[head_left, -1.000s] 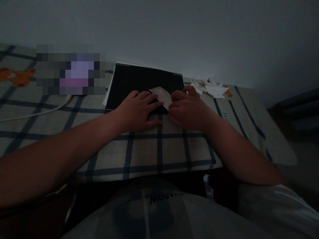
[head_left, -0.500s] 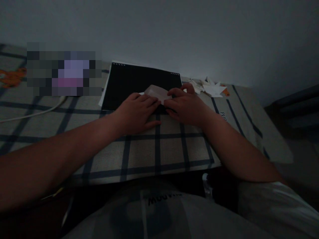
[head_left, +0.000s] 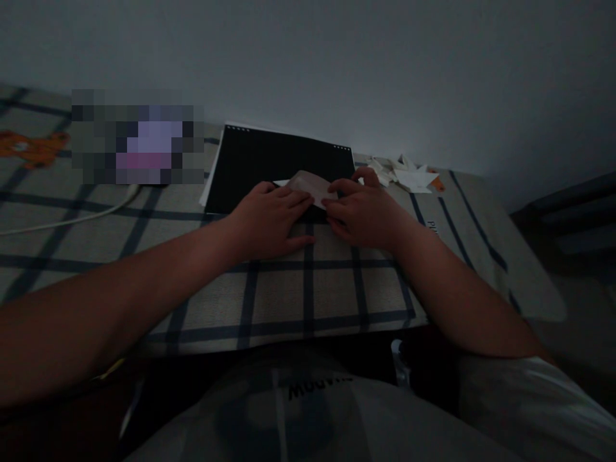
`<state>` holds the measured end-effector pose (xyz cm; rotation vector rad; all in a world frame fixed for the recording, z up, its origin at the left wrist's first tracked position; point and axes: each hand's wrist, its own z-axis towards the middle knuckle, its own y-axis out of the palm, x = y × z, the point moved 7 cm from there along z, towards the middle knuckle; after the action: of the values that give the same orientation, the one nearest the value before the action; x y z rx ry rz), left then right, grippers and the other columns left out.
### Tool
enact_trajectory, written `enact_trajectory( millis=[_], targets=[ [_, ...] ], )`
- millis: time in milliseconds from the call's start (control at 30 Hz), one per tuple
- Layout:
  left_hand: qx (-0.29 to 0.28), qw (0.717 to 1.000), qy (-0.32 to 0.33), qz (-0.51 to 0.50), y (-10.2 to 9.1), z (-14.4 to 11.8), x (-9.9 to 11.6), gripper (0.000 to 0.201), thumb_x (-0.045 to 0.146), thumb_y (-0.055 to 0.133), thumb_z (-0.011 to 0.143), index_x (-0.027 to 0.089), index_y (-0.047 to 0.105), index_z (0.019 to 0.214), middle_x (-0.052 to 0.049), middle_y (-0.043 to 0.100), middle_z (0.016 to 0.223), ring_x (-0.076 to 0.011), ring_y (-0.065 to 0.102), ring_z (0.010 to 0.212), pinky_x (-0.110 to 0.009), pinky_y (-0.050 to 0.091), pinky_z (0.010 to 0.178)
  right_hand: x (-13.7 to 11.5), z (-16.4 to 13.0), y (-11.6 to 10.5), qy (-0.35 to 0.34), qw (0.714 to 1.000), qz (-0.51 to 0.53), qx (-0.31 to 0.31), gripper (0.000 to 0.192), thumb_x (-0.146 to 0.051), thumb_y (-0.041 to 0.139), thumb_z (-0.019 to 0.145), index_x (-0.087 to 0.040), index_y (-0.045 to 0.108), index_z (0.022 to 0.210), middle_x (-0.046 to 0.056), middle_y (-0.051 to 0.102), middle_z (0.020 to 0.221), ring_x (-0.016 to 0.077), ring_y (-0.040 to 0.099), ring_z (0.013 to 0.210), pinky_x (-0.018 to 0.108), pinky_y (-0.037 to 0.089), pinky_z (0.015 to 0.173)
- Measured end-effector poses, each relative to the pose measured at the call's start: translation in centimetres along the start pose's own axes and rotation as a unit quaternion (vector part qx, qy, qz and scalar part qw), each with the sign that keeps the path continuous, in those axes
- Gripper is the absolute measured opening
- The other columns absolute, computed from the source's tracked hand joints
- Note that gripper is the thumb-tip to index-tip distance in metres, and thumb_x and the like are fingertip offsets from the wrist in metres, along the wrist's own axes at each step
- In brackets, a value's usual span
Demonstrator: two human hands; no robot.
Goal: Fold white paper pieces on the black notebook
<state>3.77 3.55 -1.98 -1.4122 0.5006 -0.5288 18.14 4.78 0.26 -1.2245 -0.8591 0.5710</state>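
A small folded piece of pale paper rests on a black pad with punched holes along its far edge. My left hand lies flat over the pad's near edge. Its fingertips press on the left side of the paper, and its thumb is spread on the cloth. From the right, my right hand pinches the paper's near right edge between curled fingers. The fingers hide part of the paper, including its lower left portion.
A checked cloth covers the table, which meets a wall at the back. Folded white paper shapes lie right of the pad. At left are a pixelated lit device, its white cable and an orange bear-shaped piece.
The view has shifted slightly, so the pad and other things sit a little further right. Both hands keep nearly the same pose on the paper.
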Motion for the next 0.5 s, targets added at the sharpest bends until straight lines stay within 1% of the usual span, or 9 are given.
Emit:
enact_trajectory(
  millis=[100,200,333,433,500],
  targets=[
    [0.005,1.000,0.004,0.004,0.0,0.0,0.1,0.070,0.060,0.055,0.112,0.019,0.061,0.168,-0.018,0.064,0.171,-0.0400,0.061,0.154,-0.053,0.044,0.122,-0.1,0.0,0.1,-0.006,1.000,-0.004,-0.001,0.033,-0.019,0.057,0.105,-0.015,0.087,0.117,0.014,0.085,0.101,0.0364,0.064,0.130,0.059,0.032,0.117],
    [0.005,1.000,0.005,0.009,0.0,0.0,0.0,0.071,0.061,0.055,0.111,0.019,0.062,0.167,-0.017,0.062,0.172,-0.0397,0.061,0.155,-0.053,0.045,0.122,-0.3,-0.1,0.1,-0.008,1.000,-0.013,0.006,0.031,-0.019,0.060,0.104,-0.017,0.087,0.118,0.013,0.085,0.103,0.0356,0.065,0.125,0.059,0.031,0.116],
    [-0.004,1.000,0.003,0.003,-0.1,0.2,-0.1,0.073,0.062,0.058,0.110,0.017,0.061,0.167,-0.018,0.061,0.173,-0.0404,0.059,0.157,-0.053,0.045,0.122,-0.8,-0.2,0.0,-0.005,1.000,-0.027,0.005,0.028,-0.018,0.060,0.104,-0.017,0.087,0.113,0.014,0.085,0.107,0.0343,0.065,0.119,0.057,0.031,0.114],
    [-0.007,1.000,0.004,0.007,-0.1,0.3,-0.1,0.072,0.062,0.058,0.110,0.017,0.063,0.166,-0.019,0.060,0.173,-0.0409,0.060,0.157,-0.054,0.045,0.121,-1.1,-0.2,-0.1,-0.003,0.999,-0.031,0.000,0.025,-0.017,0.061,0.104,-0.018,0.086,0.110,0.013,0.084,0.103,0.0327,0.066,0.113,0.055,0.031,0.115],
    [-0.004,1.000,0.006,0.006,-0.1,0.3,0.0,0.070,0.061,0.058,0.110,0.018,0.064,0.165,-0.018,0.061,0.173,-0.0404,0.061,0.155,-0.053,0.046,0.120,-1.3,-0.2,-0.2,-0.004,0.999,-0.034,0.004,0.025,-0.016,0.061,0.104,-0.018,0.085,0.111,0.012,0.084,0.101,0.0309,0.066,0.108,0.054,0.031,0.114]
  ],
)
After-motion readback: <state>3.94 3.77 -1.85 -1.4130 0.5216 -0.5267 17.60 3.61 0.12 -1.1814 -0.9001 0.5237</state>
